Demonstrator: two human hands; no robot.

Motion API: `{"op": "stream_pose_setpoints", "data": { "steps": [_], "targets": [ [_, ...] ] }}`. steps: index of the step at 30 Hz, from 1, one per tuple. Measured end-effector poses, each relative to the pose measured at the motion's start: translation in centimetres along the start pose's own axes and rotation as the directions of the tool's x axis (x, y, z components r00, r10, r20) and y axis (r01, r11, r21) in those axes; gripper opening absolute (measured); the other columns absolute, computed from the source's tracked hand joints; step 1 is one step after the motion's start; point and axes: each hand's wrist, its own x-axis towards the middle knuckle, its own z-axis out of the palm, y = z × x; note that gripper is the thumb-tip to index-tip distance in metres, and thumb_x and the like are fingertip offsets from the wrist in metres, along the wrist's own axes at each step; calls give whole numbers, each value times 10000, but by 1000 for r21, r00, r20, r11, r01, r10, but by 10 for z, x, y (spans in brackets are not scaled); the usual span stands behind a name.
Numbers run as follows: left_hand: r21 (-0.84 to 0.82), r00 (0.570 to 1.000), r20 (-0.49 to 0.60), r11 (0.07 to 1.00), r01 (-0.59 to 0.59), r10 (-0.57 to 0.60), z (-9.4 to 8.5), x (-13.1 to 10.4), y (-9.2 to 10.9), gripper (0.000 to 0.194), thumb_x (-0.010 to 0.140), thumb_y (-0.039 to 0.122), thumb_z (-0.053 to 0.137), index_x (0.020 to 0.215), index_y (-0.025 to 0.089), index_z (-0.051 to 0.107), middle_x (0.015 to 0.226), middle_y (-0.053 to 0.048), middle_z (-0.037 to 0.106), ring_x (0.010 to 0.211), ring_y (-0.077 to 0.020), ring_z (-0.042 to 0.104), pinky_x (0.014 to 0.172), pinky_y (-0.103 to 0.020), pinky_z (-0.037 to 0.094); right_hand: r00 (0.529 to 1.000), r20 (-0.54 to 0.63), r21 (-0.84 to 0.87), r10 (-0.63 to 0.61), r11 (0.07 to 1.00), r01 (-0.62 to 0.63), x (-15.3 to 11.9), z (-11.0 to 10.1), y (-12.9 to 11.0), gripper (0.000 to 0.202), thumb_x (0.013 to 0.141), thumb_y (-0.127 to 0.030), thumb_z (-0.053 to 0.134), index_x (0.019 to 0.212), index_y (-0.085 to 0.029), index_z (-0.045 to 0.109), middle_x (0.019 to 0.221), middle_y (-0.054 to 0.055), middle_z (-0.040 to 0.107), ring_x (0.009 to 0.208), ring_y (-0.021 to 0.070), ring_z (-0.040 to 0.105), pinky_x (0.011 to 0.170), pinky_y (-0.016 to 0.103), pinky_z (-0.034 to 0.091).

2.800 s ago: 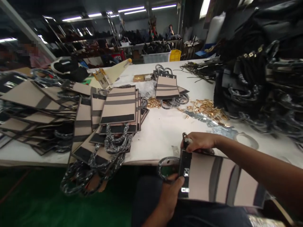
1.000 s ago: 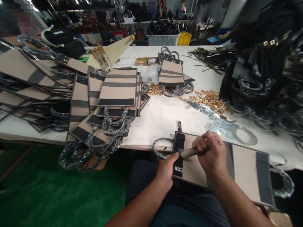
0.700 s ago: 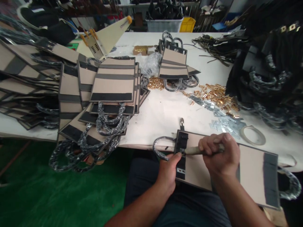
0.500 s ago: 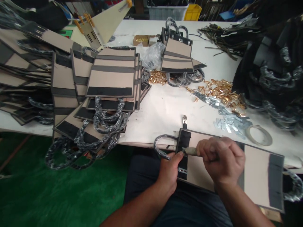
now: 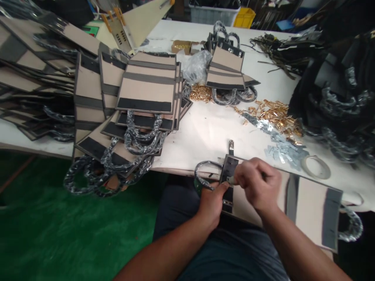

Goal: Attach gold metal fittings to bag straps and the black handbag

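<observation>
A beige and black bag panel lies across my lap against the table edge. One plastic-wrapped handle sticks out at its left end and another at its right. My left hand pinches the panel's left edge, thumb on top of the black strip. My right hand is closed around a pale, stick-like tool, mostly hidden in the fist; its end is at the strip beside my left thumb. A small metal plate sits lower on that strip. A strap with a metal tip projects above the panel.
Stacked bag panels with wrapped handles overhang the table's left front edge. More panels stand at the back. Gold-coloured fittings, metal plates and a tape roll lie right of centre. Black bag parts are heaped at right.
My right hand has moved left and closer to my left thumb, so less of the tool shows. The panel's right end sits a little further left. The whole view has shifted slightly.
</observation>
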Motion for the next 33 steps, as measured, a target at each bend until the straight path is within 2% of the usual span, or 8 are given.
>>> {"op": "stream_pose_setpoints", "data": {
  "steps": [4,8,14,17,22,27,30,33],
  "targets": [
    [3,1000,4,1000,-15,15,0,-2,3,291,708,407,862,745,140,754,725,-58,733,653,-183,642,645,-291,493,998,13,-5,-57,998,57,-9,7,5,453,1049,-400,675,653,-230,537,551,-25,525,480,147,474,503,296,418],
    [-16,1000,22,1000,-1,2,0,-3,4,313,684,419,866,753,134,757,734,-69,740,653,-194,647,642,-302,496,995,55,22,-80,997,79,-6,8,-8,424,1064,-351,652,672,-225,551,559,-30,514,490,147,475,512,292,410],
    [-48,997,38,996,-72,74,0,-3,5,389,733,406,880,1035,168,825,951,-93,806,887,-269,731,773,-323,529,954,281,-291,-107,937,191,8,30,-22,432,1017,-331,622,608,-218,544,552,-24,538,483,130,457,488,272,364],
    [-22,998,33,999,-50,51,0,-3,5,291,739,410,868,873,157,813,843,-82,785,786,-241,705,730,-316,519,940,317,-345,-129,907,241,7,24,-13,416,1006,-312,615,608,-216,542,547,-30,530,475,122,451,486,271,354],
    [-20,1000,17,1000,-13,13,0,-2,3,256,711,398,806,701,151,740,683,-56,721,624,-189,630,620,-299,474,981,176,-130,-77,986,100,0,-2,-8,417,1044,-310,641,644,-223,562,576,-11,543,521,164,526,515,308,418],
    [-5,1000,22,1000,8,-8,0,-2,0,249,712,392,782,714,145,745,697,-64,727,609,-182,631,598,-289,468,989,13,205,-150,968,144,3,11,-44,315,969,-315,763,687,-241,643,514,-43,472,434,155,426,463,340,441],
    [-5,1000,3,1000,7,-7,1,-3,0,223,718,377,766,702,157,733,665,-46,705,588,-171,611,570,-276,447,985,12,137,-173,976,170,-1,19,-41,355,970,-331,774,655,-239,640,549,-19,530,467,170,499,479,345,465],
    [4,999,-20,1000,-27,27,1,-4,1,188,720,338,749,653,171,694,623,-22,667,571,-151,574,561,-265,431,988,120,39,-98,995,93,-5,16,-18,411,1038,-314,689,649,-221,598,576,-10,555,493,154,516,485,302,425]
  ]
}}
